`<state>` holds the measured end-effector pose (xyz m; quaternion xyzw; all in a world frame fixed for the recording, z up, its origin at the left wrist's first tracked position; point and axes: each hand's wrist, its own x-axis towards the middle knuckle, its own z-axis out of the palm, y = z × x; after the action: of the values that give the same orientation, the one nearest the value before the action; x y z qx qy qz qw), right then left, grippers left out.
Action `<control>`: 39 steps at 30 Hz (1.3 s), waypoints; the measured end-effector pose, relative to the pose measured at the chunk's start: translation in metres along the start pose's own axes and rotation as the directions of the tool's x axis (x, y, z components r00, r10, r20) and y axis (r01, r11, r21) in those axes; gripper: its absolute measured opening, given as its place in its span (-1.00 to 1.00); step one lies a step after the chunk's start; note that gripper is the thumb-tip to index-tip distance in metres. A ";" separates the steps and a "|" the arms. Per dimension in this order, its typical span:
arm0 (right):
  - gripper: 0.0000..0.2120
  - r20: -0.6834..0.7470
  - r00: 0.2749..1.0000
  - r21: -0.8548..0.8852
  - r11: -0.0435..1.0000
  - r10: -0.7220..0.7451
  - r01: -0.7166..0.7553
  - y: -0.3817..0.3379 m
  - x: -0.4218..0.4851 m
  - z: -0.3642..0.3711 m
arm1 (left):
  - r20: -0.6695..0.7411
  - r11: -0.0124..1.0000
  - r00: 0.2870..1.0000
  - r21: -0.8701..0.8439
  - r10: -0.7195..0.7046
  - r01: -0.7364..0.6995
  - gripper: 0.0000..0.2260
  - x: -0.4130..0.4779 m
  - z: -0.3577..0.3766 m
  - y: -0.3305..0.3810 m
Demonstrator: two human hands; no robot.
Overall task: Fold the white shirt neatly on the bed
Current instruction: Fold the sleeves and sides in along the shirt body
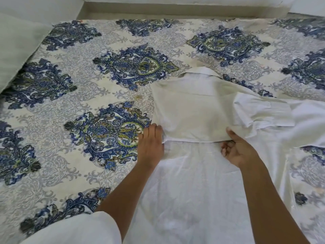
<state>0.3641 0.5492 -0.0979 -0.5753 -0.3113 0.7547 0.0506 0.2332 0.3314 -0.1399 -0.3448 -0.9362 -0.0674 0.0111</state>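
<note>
Lying on the right half of the bed (73, 95), the shirt (191, 182) is spread with its hem end near the person and its collar (200, 72) at the far end. The far part is folded back over the body of the shirt, so a duller, rectangular panel sits on top, with its near edge running straight across between the two hands. A loose sleeve (263, 111) is bunched to the right of that panel and overlaps its right side.

The left hand (151, 147) lies flat, palm down, fingers straight and together, touching the left corner of the folded panel where it meets the patterned sheet; its thumb is hidden, so whether it catches the cloth cannot be told. The right hand (237, 150) pinches the panel's near right corner, thumb on top of the edge and fingers curled below it. Both forearms reach in from the near edge, the right one lying over the shirt's lower half.

The sheet is cream with blue and green medallions. A pale pillow (15, 50) sits at the far left, well apart from the shirt
</note>
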 end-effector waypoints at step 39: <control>-0.79 -0.005 0.994 -0.779 0.622 0.112 -0.074 0.218 -0.155 -0.028 | 0.238 0.957 0.963 -0.286 0.129 -0.057 -0.68 -0.397 -0.061 0.092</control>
<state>0.5022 0.3186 -0.0872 -0.5391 -0.5775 0.5605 -0.2485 0.5936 0.1371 -0.0957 -0.3929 -0.8938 -0.1521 -0.1540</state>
